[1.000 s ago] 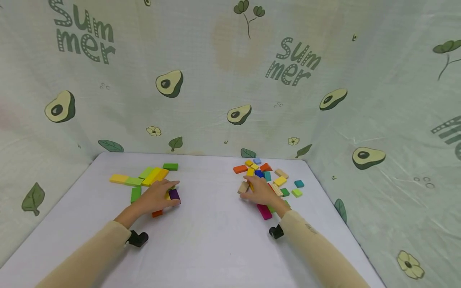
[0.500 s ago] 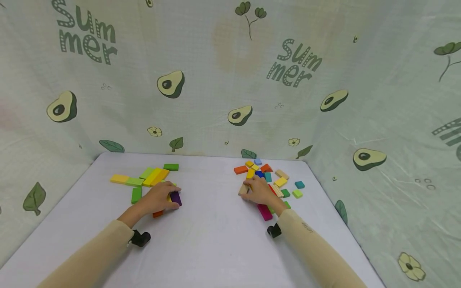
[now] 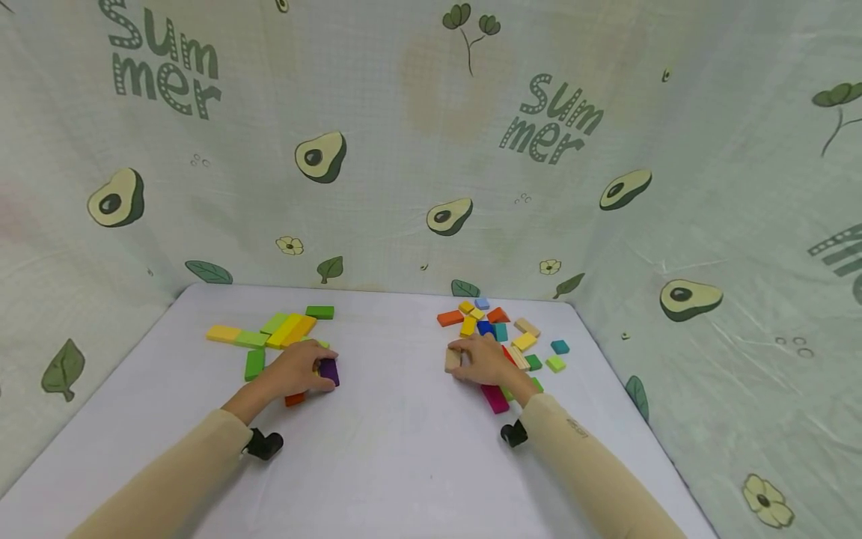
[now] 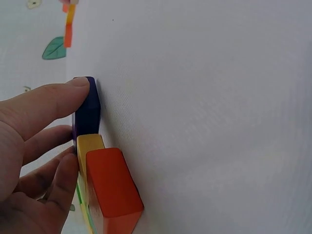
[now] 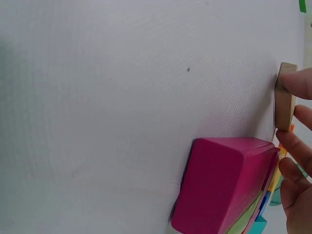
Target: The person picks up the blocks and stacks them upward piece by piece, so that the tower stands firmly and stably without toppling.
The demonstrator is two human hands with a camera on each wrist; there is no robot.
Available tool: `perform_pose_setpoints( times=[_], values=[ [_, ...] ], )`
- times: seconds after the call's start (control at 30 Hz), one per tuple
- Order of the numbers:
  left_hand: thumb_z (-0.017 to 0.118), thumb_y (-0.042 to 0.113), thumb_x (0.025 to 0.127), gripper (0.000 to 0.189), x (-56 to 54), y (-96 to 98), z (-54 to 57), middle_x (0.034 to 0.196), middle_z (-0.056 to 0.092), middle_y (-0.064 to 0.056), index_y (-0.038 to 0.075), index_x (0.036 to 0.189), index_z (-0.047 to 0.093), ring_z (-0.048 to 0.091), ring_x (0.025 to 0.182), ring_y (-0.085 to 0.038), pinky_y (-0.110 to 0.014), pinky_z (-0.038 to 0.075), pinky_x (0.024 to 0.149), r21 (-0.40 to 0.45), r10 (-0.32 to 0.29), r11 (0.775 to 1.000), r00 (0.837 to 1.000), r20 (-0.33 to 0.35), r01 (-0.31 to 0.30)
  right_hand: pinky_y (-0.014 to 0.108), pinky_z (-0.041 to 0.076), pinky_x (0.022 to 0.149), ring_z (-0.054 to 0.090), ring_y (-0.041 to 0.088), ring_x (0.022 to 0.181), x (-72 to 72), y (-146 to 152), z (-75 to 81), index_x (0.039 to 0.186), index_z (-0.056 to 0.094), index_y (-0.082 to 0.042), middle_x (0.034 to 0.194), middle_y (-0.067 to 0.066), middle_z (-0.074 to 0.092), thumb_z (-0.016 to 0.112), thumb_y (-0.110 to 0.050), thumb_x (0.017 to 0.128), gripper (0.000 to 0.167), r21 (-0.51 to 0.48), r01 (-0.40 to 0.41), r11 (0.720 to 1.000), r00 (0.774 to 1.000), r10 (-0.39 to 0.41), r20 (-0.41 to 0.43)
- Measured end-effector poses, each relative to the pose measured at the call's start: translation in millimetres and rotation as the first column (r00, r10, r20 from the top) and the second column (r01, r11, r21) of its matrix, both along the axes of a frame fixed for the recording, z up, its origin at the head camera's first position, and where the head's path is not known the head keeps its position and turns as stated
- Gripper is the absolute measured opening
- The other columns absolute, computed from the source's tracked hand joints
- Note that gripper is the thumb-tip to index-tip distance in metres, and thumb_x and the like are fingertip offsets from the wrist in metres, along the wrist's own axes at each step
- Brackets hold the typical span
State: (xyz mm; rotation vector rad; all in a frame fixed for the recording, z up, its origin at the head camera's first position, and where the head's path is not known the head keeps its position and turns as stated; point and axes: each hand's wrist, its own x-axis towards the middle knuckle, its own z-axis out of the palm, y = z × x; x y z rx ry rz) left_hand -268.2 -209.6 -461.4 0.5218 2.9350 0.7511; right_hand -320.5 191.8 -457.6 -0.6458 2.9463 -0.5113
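My left hand pinches a dark purple block at the right end of the left group of blocks. In the left wrist view the thumb lies on one end of the purple block, and a yellow block and an orange-red block stand beside it. My right hand holds a plain wooden block between thumb and fingers, at the left side of the right group. Down in the right wrist view, a magenta block sits close to the wooden block.
On the white table, yellow blocks and green blocks lie joined at the left. A green block lies behind them. Several loose coloured blocks, including a teal one and an orange one, spread around the right hand.
My left fingers have closed in on the purple block. With my right hand on it, the wooden block has turned from slanted to nearly straight.
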Motion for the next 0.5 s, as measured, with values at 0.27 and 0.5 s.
perform_pose_setpoints(
  times=[0.27, 0.5],
  values=[
    [0.091, 0.025, 0.087, 0.063, 3.2, 5.5, -0.2, 0.120, 0.068, -0.013, 0.004, 0.141, 0.068, 0.058, 0.100, -0.024, -0.046, 0.058, 0.093, 0.041, -0.042, 0.998, 0.999, 0.014, 0.042, 0.039, 0.042, 0.085, 0.047, 0.026, 0.112, 5.0, -2.1, 0.3, 0.140, 0.070, -0.020, 0.137, 0.007, 0.068, 0.084, -0.036, 0.092, 0.053, 0.012, -0.033, 0.999, 0.999, 0.033, 0.004],
    [0.092, 0.026, 0.085, 0.058, 2.4, 12.0, -0.8, 0.120, 0.071, -0.008, 0.004, 0.135, 0.071, 0.060, 0.101, -0.021, -0.046, 0.058, 0.096, 0.031, -0.064, 0.998, 0.998, 0.008, 0.063, 0.044, 0.045, 0.089, 0.050, 0.028, 0.114, 15.4, -11.0, 1.4, 0.138, 0.071, -0.018, 0.133, 0.008, 0.069, 0.086, -0.035, 0.090, 0.054, 0.001, -0.055, 0.998, 0.998, 0.055, -0.016]
  ],
)
